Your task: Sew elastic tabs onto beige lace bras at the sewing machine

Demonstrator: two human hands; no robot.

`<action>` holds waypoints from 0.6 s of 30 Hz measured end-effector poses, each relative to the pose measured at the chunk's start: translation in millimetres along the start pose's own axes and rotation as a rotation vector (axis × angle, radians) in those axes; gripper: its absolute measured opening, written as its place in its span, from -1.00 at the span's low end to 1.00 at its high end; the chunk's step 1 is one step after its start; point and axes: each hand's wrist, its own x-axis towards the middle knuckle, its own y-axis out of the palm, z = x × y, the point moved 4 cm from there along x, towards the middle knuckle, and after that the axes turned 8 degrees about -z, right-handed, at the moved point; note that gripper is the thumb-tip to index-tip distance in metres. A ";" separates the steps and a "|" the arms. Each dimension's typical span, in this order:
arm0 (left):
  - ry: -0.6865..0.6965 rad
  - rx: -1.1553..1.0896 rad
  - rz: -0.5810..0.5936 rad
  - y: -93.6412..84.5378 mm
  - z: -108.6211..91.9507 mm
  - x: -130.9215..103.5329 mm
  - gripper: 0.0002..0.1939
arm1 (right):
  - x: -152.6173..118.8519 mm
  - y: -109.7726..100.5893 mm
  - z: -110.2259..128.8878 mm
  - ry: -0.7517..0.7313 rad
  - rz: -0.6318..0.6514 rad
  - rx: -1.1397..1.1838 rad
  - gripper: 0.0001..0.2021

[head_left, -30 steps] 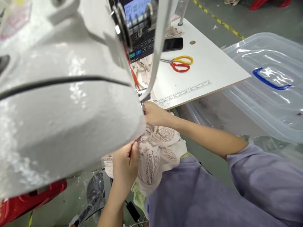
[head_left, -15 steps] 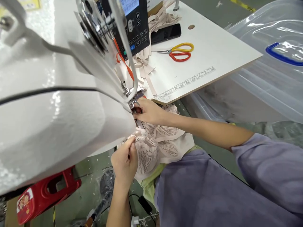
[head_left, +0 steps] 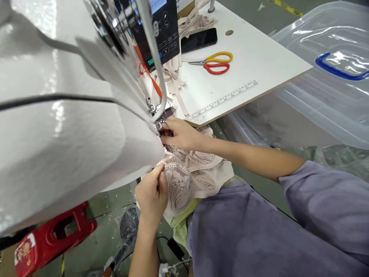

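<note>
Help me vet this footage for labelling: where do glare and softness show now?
Head view: streaky glare on the plastic lid; head view: white highlights on the sewing machine, whose near surface looks soft; head view: lace garment and scissors look crisper.

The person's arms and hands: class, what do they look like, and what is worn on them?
The right arm has a loose, short, greyish-purple sleeve and is bare below it. The left arm is bare as far as it shows. The left hand and right hand are ungloved.
</note>
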 end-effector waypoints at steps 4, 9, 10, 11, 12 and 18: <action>-0.032 0.078 -0.112 -2.3 -0.4 -4.6 -0.71 | -1.1 -1.0 -0.5 -0.002 -0.015 0.023 -0.94; 0.219 0.173 -0.247 4.5 -40.3 -12.8 -0.57 | -4.0 -0.4 5.0 0.019 -0.031 -0.010 -0.98; 0.228 0.194 -0.208 8.6 -47.1 -13.5 -0.51 | -4.7 0.4 5.8 0.030 -0.035 -0.009 -0.98; 0.221 0.218 -0.163 12.4 -52.2 -13.9 -0.45 | -5.4 1.3 6.2 0.040 -0.041 -0.007 -0.96; 0.204 0.243 -0.126 15.4 -55.5 -14.2 -0.40 | -5.8 2.3 6.2 0.050 -0.048 -0.005 -0.95; 0.148 0.278 -0.082 17.9 -56.1 -16.5 -0.45 | -5.1 6.1 9.1 0.052 -0.057 -0.042 -0.96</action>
